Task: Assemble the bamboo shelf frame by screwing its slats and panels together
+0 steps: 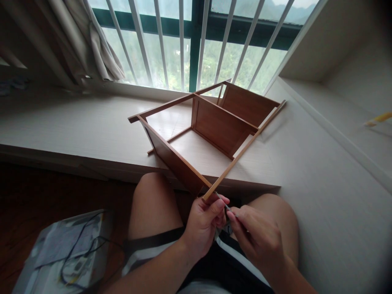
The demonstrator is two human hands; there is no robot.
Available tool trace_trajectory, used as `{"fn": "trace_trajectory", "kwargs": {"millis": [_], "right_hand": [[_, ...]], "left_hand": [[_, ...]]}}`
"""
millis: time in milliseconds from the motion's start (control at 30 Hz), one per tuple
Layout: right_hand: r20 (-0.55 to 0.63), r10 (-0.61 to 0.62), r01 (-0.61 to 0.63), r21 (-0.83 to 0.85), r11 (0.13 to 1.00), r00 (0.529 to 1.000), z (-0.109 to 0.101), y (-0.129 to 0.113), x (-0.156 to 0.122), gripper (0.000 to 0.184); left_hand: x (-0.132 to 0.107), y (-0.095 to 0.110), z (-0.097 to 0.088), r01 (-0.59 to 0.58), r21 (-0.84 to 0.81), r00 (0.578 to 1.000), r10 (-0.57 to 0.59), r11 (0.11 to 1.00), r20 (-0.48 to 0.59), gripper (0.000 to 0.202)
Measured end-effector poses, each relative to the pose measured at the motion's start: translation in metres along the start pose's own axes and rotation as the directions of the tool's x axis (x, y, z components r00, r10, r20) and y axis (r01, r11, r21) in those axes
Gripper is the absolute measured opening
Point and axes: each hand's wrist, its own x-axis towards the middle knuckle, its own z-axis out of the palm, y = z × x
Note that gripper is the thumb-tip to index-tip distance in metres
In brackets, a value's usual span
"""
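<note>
A brown wooden shelf frame (pixel 211 126) lies on its side on a pale window ledge (pixel 76 126), its near corner hanging over the ledge's edge above my knees. My left hand (pixel 203 220) is closed around that near corner, thumb on the end of a thin wooden rail (pixel 241 153). My right hand (pixel 257 234) is right beside it, fingers pinched on a small thin metal thing (pixel 227 208) that points at the corner. What that thing is I cannot make out.
A barred window (pixel 196 41) and a bunched curtain (pixel 92 41) stand behind the ledge. A white wall panel (pixel 330 183) runs along the right. On the dark floor at lower left lies a printed plastic bag (pixel 64 253) with a black cable.
</note>
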Motion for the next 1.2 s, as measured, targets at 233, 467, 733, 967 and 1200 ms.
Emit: {"fn": "trace_trajectory", "kwargs": {"millis": [233,467,733,967,1200], "right_hand": [[0.031,0.017,-0.018,0.034,0.999,0.999,0.001,0.001,-0.002,0.011],[0.087,0.340,-0.349,0.318,0.881,0.937,0.000,-0.009,0.007,0.017],[0.616,0.499,-0.547,0.782,-0.298,0.609,0.019,-0.025,0.013,0.034],[0.708,0.361,-0.473,0.687,-0.551,0.608,0.022,-0.027,0.016,0.034],[0.592,0.521,-0.526,0.800,-0.287,0.615,0.021,-0.032,0.013,0.036]], "left_hand": [[-0.001,-0.001,0.000,-0.010,0.009,1.000,0.010,1.000,-0.028,0.018],[0.000,-0.001,0.000,-0.026,-0.032,0.999,0.025,0.999,-0.037,0.018],[-0.003,0.005,0.006,-0.010,0.003,0.992,0.010,1.000,-0.127,0.023],[-0.005,0.007,0.004,0.018,-0.023,0.990,-0.021,1.000,-0.136,0.020],[-0.007,0.007,0.005,-0.026,0.016,0.984,0.028,1.000,-0.176,0.021]]}}
